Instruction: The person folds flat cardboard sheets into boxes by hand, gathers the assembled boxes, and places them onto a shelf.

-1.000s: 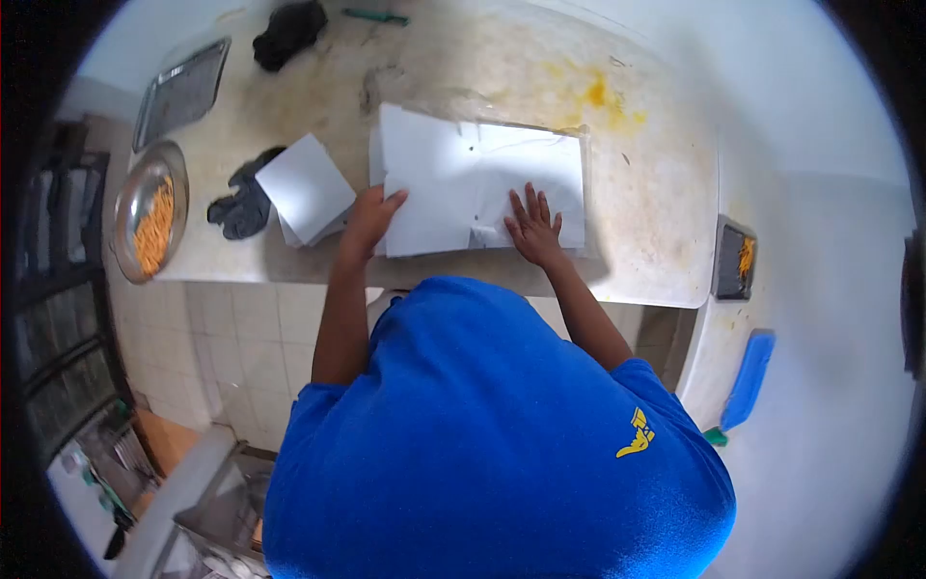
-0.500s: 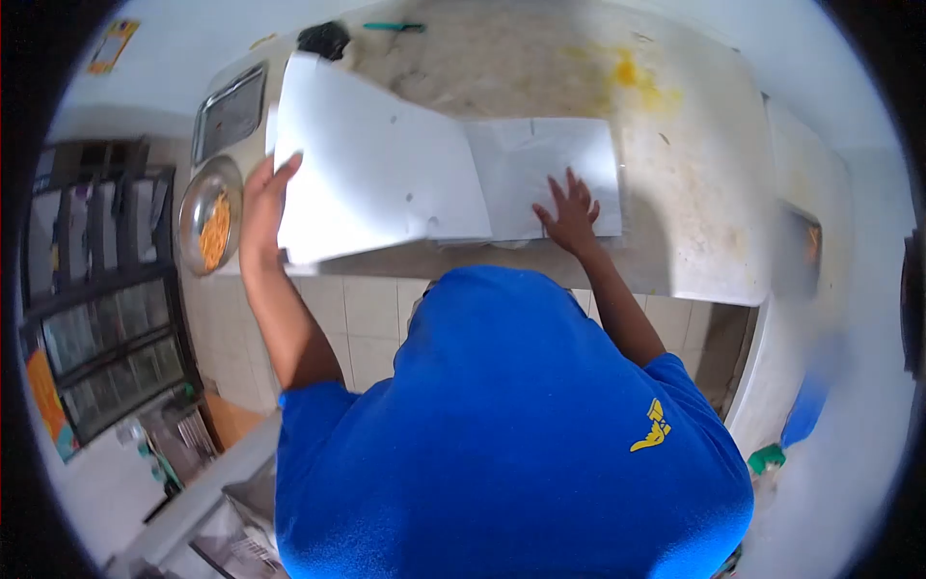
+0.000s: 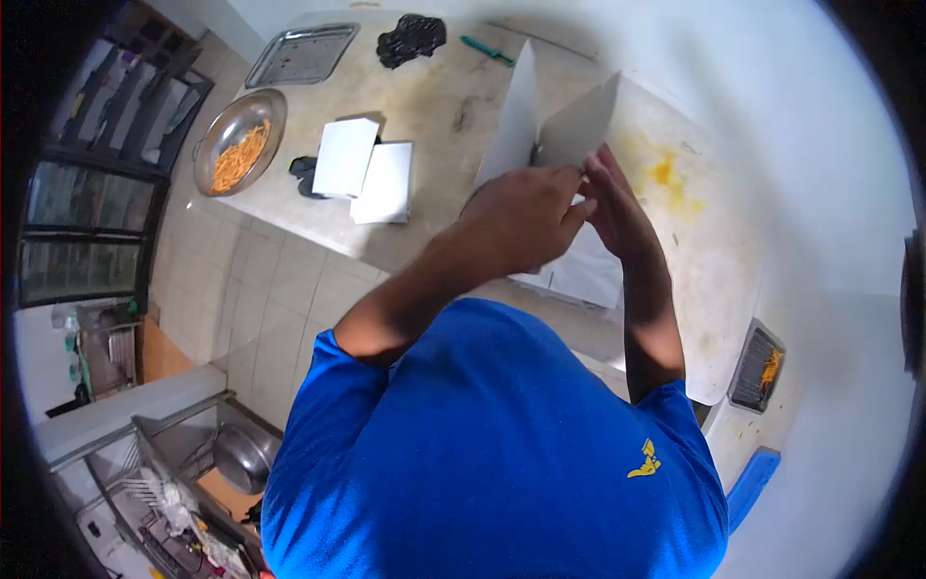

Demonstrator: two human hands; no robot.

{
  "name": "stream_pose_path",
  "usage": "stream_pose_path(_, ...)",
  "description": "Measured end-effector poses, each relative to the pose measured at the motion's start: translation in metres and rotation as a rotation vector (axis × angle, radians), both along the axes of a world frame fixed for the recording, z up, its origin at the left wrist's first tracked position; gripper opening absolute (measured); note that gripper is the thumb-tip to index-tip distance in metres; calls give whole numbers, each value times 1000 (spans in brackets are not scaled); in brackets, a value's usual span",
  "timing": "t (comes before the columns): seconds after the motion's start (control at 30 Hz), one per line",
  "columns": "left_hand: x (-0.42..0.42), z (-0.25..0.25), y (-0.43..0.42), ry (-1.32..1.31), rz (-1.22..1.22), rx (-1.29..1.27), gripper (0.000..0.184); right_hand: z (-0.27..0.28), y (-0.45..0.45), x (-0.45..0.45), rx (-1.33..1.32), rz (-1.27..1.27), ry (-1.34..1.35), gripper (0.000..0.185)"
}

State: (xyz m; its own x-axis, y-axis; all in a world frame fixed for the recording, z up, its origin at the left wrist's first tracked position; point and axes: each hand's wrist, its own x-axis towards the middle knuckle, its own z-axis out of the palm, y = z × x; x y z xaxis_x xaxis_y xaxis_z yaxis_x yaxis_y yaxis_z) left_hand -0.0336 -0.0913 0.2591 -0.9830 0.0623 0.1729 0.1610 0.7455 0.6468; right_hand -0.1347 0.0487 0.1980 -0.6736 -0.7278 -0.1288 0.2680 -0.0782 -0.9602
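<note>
A large white folded card sheet (image 3: 584,116) stands with two panels raised from the counter. Another part of it (image 3: 586,270) lies low, under and between my forearms. My left hand (image 3: 531,217) reaches across from the left, its fingers bent and closed at the near corner of a raised panel. There it meets my right hand (image 3: 617,203), whose fingers are pressed against the edge of the same panel. The fingertips overlap, so the exact grip is partly hidden.
Two white card pieces (image 3: 345,159) lie left on the counter by a black item (image 3: 304,177). Beyond are a steel bowl of orange strips (image 3: 241,154), a metal tray (image 3: 307,55), a black plastic bag (image 3: 411,41) and a green knife (image 3: 487,50). A yellow stain (image 3: 666,172) marks the right.
The white card went from opened out flat to standing with raised panels. My left hand moved right from its left edge, and my hands came together. The camera view turned, showing more of the left.
</note>
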Motion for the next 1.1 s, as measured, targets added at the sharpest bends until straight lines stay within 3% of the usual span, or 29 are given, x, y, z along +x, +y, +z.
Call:
stream_pose_path(0.1, 1, 6, -4, 87, -44, 150, 30, 31, 9, -7, -7, 71, -106, 62)
stream_pose_path(0.13, 1, 1, -11, 288, 57, 167, 30, 46, 6, -1, 161, -38, -2, 56)
stream_pose_path(0.17, -2, -7, -26, 464, 146, -69, 29, 45, 9, -2, 238, -14, 81, 53)
stream_pose_path(0.2, 0, -6, -40, 568, 388, -453, 40, 40, 12, -8, 313, 11, 162, 51)
stream_pose_path(0.23, 1, -10, -55, 456, 612, -647, 63, 35, 12, -12, 387, 39, 243, 49)
stream_pose_path(0.27, 0, -13, -75, 295, 712, -685, 77, 28, 10, -11, 339, -27, 327, 37)
stream_pose_path(0.33, 0, -24, -123, -104, 640, -168, 82, 41, 9, -3, 412, -38, 262, 33)
stream_pose_path(0.37, 1, -27, -142, -235, 558, -56, 76, 47, 6, 0, 448, -36, 236, 31)
stream_pose_path(0.47, 16, -54, -185, -143, 568, -43, 66, 53, 30, -8, 750, -48, 320, 35)
stream_pose_path(0.53, 30, -71, -217, -75, 594, -41, 61, -2, 95, -43, 620, -279, 361, 43)
stream_pose_path(0.57, 46, -52, -210, 20, 639, -113, 52, 34, 97, -26, 588, -355, 179, 47)
stream_pose_path(0.6, 54, -50, -221, -57, 611, 36, 47, 23, 141, -44, 455, -317, 65, 51)
stream_pose_path(0.63, 64, -52, -236, -131, 579, 183, 41, 30, 165, -40, 502, -540, 29, 54)
stream_pose_path(0.7, 79, -58, -247, -53, 605, 336, 35, 29, 233, -46, 531, -620, 40, 62)
stream_pose_path(0.77, 86, -61, -252, -10, 580, 411, 36, 31, 281, -35, 562, -798, 23, 59)
stream_pose_path(0.9, 85, -51, -245, -3, 570, 514, 39, 20, 348, -11, 449, -898, 13, 62)
stream_pose_path(1.0, 80, -35, -235, -18, 597, 593, 40, 0, 371, 0, 480, -867, 60, 63)
stream_pose_path(1.1, 70, -27, -226, 2, 609, 680, 41, -2, 351, 17, 492, -992, 121, 62)
